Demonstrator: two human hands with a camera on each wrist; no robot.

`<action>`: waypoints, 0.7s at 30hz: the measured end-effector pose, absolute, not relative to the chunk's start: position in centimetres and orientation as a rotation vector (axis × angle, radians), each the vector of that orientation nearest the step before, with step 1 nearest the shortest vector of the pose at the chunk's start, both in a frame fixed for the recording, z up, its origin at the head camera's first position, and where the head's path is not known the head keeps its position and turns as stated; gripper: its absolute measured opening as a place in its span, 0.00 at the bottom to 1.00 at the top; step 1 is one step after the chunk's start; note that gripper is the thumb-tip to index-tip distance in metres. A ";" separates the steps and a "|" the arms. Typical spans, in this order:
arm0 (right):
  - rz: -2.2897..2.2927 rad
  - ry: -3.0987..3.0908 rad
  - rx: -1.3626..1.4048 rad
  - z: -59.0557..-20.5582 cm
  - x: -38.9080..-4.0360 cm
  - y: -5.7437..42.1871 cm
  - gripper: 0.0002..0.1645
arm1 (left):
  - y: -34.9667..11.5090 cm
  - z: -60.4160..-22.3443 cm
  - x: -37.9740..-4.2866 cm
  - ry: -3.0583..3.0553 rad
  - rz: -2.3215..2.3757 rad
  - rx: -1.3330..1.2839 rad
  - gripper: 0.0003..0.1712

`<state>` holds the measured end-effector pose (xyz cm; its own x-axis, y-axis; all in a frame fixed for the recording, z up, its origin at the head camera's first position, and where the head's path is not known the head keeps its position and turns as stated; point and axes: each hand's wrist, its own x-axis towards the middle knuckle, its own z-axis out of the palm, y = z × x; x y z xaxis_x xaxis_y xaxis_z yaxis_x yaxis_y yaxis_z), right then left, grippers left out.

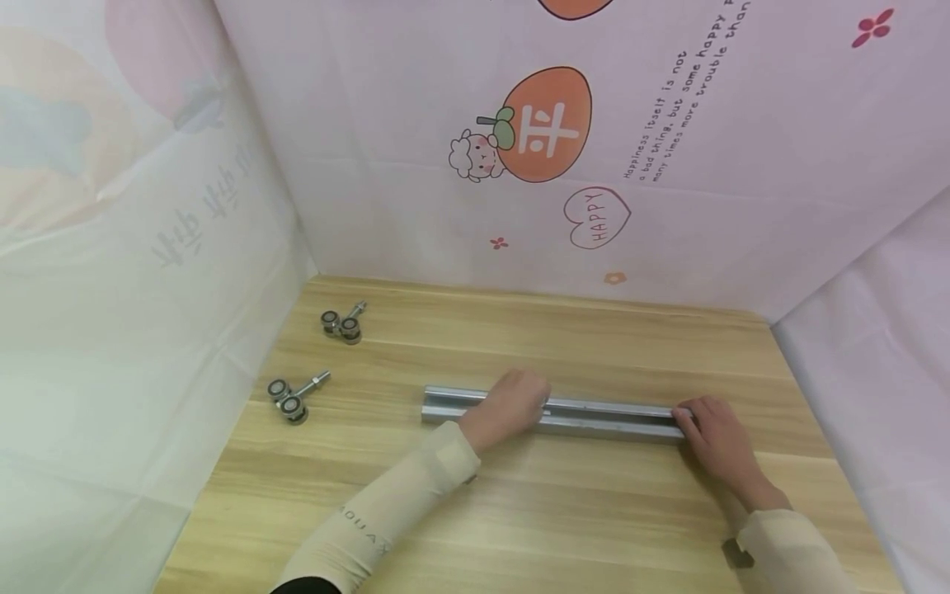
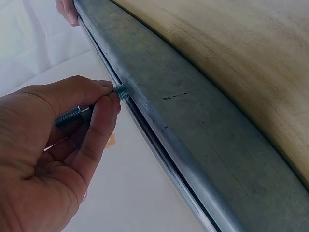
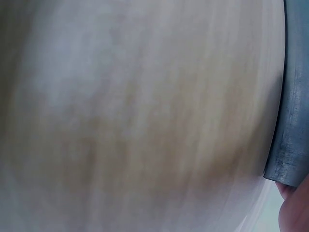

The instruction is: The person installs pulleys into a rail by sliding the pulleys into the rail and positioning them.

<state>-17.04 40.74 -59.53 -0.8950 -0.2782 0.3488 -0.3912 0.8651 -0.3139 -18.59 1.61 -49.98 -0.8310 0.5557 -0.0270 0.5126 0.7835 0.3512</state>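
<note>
A grey metal channel rail point(image 1: 609, 418) lies lengthwise on the wooden table, its slot facing up. Between thumb and fingers my left hand point(image 1: 512, 406) pinches a threaded bolt point(image 2: 119, 92) at the slot, around the rail's middle. More of the bolt's thread shows behind those fingers in the left wrist view. At the rail's right end my right hand point(image 1: 716, 437) grips it, thumb on the near side and fingers over the far side. Only the rail's end and a bit of that hand show in the right wrist view. The inside of the rail is hidden.
Two roller trolleys with threaded bolts lie on the left of the wooden table point(image 1: 594, 511): a farther trolley point(image 1: 345, 325) and a nearer trolley point(image 1: 293, 400). Printed white cloth point(image 1: 386, 214) stands behind the table and along both sides.
</note>
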 end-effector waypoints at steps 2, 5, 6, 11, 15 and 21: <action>0.552 -2.746 0.502 -59.5 -17.1 40.8 0.11 | 1.8 -50.0 -18.6 2.846 0.510 0.858 0.16; 0.553 -2.743 0.502 -59.6 -17.0 40.8 0.11 | 2.0 -50.1 -18.6 2.856 0.503 0.869 0.15; 0.554 -2.741 0.503 -59.6 -17.0 40.8 0.11 | 2.1 -50.2 -18.6 2.857 0.498 0.870 0.15; 0.549 -2.734 0.507 -59.6 -16.9 40.8 0.10 | 2.7 -50.3 -18.6 2.863 0.468 0.880 0.13; 0.549 -2.729 0.504 -59.5 -16.9 40.7 0.10 | 3.1 -50.4 -18.6 2.876 0.478 0.894 0.13; 0.532 -2.740 0.483 -59.4 -16.9 40.6 0.10 | 3.3 -50.7 -18.5 2.893 0.493 0.936 0.11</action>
<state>-16.91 40.64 -59.40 -0.8959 -0.2650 0.3565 -0.3792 0.8743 -0.3030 -18.52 3.28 -50.68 -0.8137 0.5800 0.0392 0.5603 0.7645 0.3189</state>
